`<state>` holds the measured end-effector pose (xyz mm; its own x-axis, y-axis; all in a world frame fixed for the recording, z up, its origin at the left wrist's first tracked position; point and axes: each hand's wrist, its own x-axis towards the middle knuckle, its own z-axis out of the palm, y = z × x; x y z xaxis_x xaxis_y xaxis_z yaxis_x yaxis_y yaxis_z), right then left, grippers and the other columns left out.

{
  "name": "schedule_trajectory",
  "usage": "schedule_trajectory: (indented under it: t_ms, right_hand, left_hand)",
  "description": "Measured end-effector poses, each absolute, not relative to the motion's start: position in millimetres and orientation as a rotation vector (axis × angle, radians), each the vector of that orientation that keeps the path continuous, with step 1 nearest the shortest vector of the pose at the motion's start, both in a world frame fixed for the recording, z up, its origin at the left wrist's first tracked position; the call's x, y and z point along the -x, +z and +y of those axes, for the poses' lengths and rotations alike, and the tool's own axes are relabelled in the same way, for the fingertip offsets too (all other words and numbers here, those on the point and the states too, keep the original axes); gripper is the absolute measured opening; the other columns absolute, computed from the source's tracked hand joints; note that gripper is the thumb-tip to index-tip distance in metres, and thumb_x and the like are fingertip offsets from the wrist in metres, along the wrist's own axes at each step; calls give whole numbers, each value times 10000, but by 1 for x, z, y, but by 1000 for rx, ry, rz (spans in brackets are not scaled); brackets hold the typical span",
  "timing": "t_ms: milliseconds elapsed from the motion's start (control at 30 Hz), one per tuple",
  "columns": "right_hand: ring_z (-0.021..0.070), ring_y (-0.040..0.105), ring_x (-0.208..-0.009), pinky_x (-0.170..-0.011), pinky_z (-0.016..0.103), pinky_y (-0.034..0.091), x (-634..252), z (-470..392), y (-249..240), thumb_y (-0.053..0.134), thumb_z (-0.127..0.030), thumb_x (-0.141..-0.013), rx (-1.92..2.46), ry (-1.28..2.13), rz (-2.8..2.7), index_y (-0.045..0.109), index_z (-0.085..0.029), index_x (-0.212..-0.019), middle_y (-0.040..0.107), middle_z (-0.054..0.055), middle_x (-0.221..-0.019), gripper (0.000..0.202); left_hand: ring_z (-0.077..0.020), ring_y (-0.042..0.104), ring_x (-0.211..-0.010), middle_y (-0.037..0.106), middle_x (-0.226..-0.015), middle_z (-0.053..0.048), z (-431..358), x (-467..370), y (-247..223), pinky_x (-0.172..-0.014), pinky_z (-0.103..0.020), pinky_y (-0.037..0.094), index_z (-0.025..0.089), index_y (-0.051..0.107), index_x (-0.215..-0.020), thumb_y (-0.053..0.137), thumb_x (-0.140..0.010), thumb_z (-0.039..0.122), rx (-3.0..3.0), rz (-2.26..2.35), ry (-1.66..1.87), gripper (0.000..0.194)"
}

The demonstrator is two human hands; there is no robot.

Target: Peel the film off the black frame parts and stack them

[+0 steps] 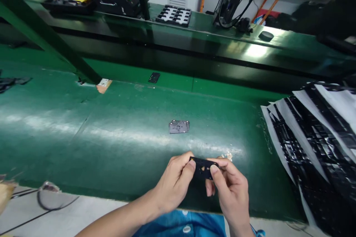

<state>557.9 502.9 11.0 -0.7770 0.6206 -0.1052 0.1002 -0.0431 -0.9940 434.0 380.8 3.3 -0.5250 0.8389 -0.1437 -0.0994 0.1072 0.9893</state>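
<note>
Bare hands (194,177), both pinching one thin black rectangular plate with cutouts (204,169); beyond, flat dark-grey irregular plate (179,127) on smooth green desk (119,118).

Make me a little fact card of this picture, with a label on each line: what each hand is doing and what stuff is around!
left hand: pinches one end of a thin black plate with holes
right hand: holds the other end
table: green
just beyond the hands: grey part, lying flat
farther back: small black part
right side: pile of shiny black and pale strips
raised shelf behind: black-and-white tray, round black thing
near right hand: pale crumbs
</note>
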Motion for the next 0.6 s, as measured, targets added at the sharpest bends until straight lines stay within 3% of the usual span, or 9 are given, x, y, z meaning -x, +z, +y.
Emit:
schedule_trajectory:
  t_ms: [600]
  right_hand:
    - [115,586,-395,-435,194,494,-558,498,7,650,-337,-1052,751,1738,-1922,737,-187,-1017,600,-42,-517,177]
  left_hand:
    - [-130,405,-639,414,-728,29,373,-434,1,-581,-256,333,216,417,-810,325,-1129,458,-749,1619,1509,411]
